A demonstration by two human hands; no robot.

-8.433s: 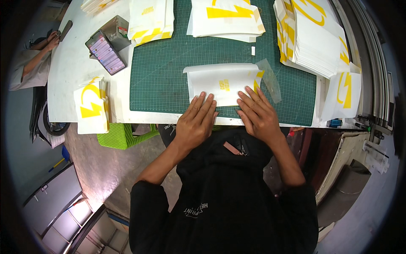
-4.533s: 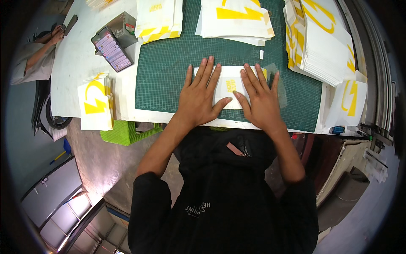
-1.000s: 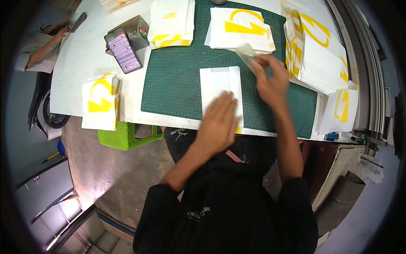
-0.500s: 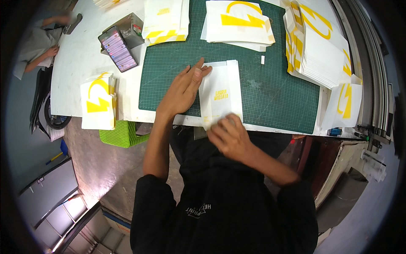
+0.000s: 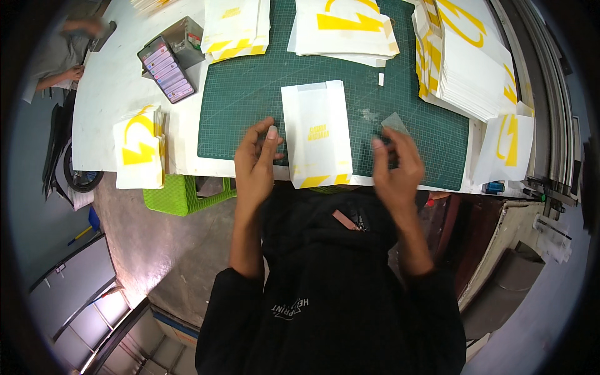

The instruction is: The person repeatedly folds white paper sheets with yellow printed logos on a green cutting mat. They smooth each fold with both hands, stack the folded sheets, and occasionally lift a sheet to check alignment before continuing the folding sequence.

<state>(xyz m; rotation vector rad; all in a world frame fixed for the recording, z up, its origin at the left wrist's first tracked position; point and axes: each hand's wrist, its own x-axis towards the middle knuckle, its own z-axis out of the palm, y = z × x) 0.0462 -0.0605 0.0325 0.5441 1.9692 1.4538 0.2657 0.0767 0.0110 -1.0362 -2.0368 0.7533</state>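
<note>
A white paper bag (image 5: 315,134) with small yellow print lies upright on the green cutting mat (image 5: 244,94), its lower end over the table's front edge. My left hand (image 5: 256,159) rests on the mat right beside the bag's left edge, fingers spread and holding nothing. My right hand (image 5: 394,169) hovers to the right of the bag. Its fingertips pinch a small clear film piece (image 5: 394,121) just above the mat.
Stacks of white sheets with yellow shapes lie at the mat's top left (image 5: 236,28), top middle (image 5: 344,28) and right (image 5: 465,59), another on the white table at left (image 5: 139,150). A phone (image 5: 165,69) leans on a grey box. A green basket (image 5: 181,195) sits below. Another person's arm (image 5: 62,72) is far left.
My right hand has swung from the bag's lower end out to the right, now with the clear film. My left hand slid off the bag onto the mat beside it.
</note>
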